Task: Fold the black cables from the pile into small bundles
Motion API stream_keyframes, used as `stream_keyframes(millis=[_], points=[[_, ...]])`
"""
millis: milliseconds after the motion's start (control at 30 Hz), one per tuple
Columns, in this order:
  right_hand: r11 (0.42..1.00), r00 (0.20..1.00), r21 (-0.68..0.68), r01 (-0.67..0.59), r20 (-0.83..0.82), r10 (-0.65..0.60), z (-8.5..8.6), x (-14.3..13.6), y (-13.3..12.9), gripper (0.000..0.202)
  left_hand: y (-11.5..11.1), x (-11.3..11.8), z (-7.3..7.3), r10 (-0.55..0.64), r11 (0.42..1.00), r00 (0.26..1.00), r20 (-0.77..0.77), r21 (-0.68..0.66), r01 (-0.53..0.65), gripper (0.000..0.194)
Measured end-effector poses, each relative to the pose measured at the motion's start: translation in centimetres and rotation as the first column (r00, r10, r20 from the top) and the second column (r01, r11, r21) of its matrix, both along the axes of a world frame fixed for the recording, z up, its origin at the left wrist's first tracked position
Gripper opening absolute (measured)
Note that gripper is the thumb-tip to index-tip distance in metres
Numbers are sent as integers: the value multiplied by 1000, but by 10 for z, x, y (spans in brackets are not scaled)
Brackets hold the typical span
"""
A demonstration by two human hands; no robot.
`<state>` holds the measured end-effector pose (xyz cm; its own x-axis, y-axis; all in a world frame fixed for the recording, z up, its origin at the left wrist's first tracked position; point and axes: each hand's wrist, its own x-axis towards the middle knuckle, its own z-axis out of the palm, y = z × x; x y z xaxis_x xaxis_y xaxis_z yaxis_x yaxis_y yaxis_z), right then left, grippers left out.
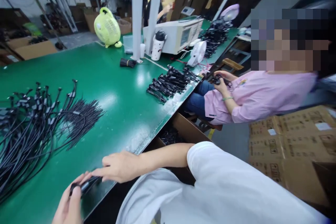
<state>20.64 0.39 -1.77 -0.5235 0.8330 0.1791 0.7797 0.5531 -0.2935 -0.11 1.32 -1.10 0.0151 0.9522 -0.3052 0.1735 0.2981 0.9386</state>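
Observation:
My left hand [69, 201] is at the bottom left, over the front edge of the green table. Its thumb and fingers are closed around a bundled black cable [88, 185] that has a shiny dark part near the thumb. At the cable's other end, my right hand [119, 166] pinches it with thumb and index finger. Parts of the cable are hidden by the fingers. Left of my hands lies a big spread of loose black cables [28, 136] with small connectors. Beside these is a heap of thin black ties or wires [84, 115].
Across the green table [118, 112] lie bundled cables [170, 84]. Farther back stand a green fan [107, 28], a tumbler [158, 47], a white machine [175, 35] and a white fan [197, 53]. A co-worker in pink [257, 94] sits at right, handling black cable. A carton [189, 127] stands below the edge.

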Motion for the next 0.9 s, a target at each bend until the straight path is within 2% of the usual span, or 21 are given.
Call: stream_keyframes(millis=[100,200,300,433,533,667,900], points=[[999,998,54,4,61,-7,-2,3,-8,42,-2,6,4,40,999,999,-3,8,-40,40],[994,995,105,9,98,-19,-1,7,-17,53,-4,10,10,17,999,999,50,47,-19,41],[984,996,175,20,79,-34,-2,12,-17,58,-1,8,11,-80,996,982,173,-23,85,48],[970,995,231,-80,74,65,-9,18,-7,61,3,0,7,-118,973,926,360,-146,181,59],[973,991,200,-112,97,94,-9,17,-3,61,-2,-3,9,-159,969,922,352,-124,214,57],[987,995,152,-45,98,31,-5,9,-3,56,-8,-1,13,-197,979,943,267,4,203,58],[996,999,88,-10,34,7,-11,11,-3,48,-3,0,2,-184,983,915,360,49,179,44]])
